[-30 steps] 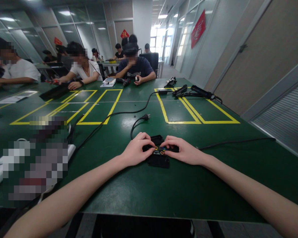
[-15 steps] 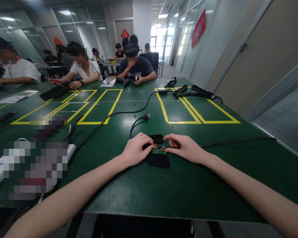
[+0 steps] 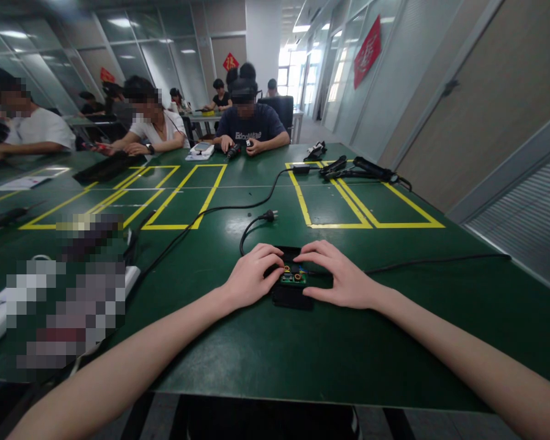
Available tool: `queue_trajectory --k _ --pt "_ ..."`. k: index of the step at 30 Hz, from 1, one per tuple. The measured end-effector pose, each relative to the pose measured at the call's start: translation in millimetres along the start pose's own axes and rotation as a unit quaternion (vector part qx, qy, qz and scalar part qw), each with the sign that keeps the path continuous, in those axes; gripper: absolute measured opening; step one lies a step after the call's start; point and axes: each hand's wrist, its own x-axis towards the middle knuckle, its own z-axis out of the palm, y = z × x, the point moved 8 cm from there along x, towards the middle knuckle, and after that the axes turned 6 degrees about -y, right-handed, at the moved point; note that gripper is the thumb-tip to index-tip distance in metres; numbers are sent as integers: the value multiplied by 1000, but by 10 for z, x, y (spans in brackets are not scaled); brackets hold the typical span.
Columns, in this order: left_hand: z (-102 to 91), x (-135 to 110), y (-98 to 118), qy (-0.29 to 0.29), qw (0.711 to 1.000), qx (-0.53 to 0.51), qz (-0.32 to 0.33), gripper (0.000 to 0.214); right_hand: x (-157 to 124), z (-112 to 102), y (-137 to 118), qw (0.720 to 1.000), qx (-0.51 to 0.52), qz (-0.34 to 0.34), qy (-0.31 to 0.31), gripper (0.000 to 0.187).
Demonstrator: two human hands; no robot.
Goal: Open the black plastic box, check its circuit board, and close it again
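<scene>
With the left hand [image 3: 251,276] pinching the circuit board [image 3: 293,278] and the right hand [image 3: 346,275] spread open, a cable [image 3: 440,262] tug could strain the blue wires [image 3: 303,269].

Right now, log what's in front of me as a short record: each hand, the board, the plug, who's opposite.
Left hand: fingertips at the left end of the circuit board; grip unclear
Right hand: thumb and fingers spread open at the board's right side
Board: green, between the far black shell and near black shell
Plug: beyond the hands, pins pointing right
Opposite: seated, dark-shirted person, drill-like tool in front
</scene>
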Motion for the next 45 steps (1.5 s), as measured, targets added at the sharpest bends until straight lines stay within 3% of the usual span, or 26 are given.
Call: queue_trajectory --k 3,7,19,23,27,30,34,40,45 --pt "1 -2 -17 0 1000 17 -13 10 4 92 -9 1000 2 -9 -15 55" --pt "6 -1 -50 6 999 23 -30 9 22 130 44 1000 18 6 -20 47" --pt "28 -5 -147 3 997 6 -77 10 29 67 173 997 59 51 0 37" --pt "13 -1 -150 11 997 10 -70 13 25 28 146 998 52 39 12 36" --pt "-30 5 -138 35 998 6 -59 15 6 -106 161 998 23 45 43 24" --pt "-51 3 -125 49 998 -2 -51 16 1 -125 232 998 5 68 13 16" --pt "-93 -2 -105 57 997 -9 -43 19 -18 -66 320 993 9 105 -51 21" --pt "-102 -10 4 -28 999 -44 13 18 -52 -156 118 999 12 45 -26 21" --pt "-94 -48 69 -61 995 -61 56 15 -58 -151 -3 999 31 13 -38 19"
